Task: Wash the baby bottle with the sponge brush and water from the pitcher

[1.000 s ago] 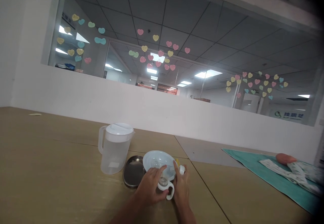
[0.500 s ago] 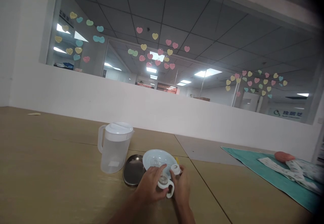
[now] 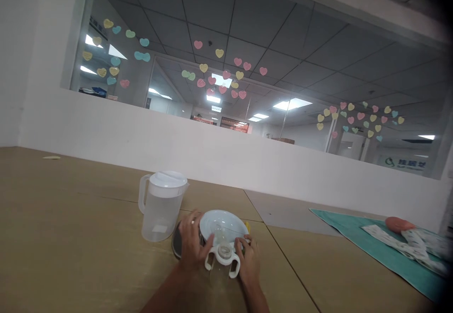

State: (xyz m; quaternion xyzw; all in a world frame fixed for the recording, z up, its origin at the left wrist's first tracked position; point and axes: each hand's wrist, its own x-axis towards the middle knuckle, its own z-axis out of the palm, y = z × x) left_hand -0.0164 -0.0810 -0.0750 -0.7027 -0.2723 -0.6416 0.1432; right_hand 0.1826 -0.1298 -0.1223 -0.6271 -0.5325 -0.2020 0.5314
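A clear bottle with a white two-handled collar stands upright on the table, its round mouth uncovered. To its left is my left hand, fingers apart and nothing visible in them, reaching over a dark metal tray. My right hand is bent at the right rim of a pale blue bowl, close to the bottle's right handle. Its fingers are curled together; what they hold, if anything, is mostly hidden. Inside the bowl lies a small clear piece, hard to make out.
Left of the bowl stands a translucent lidded pitcher. A bit of yellow shows behind the bowl. On the right, a teal cloth carries patterned white fabric and an orange-pink object. A white wall with a window runs behind the table.
My left hand has let go of the bottle and moved left, over the tray. My right hand, which held a white ring-shaped cap, has lowered by the bowl's rim. Both bottle handles now show.
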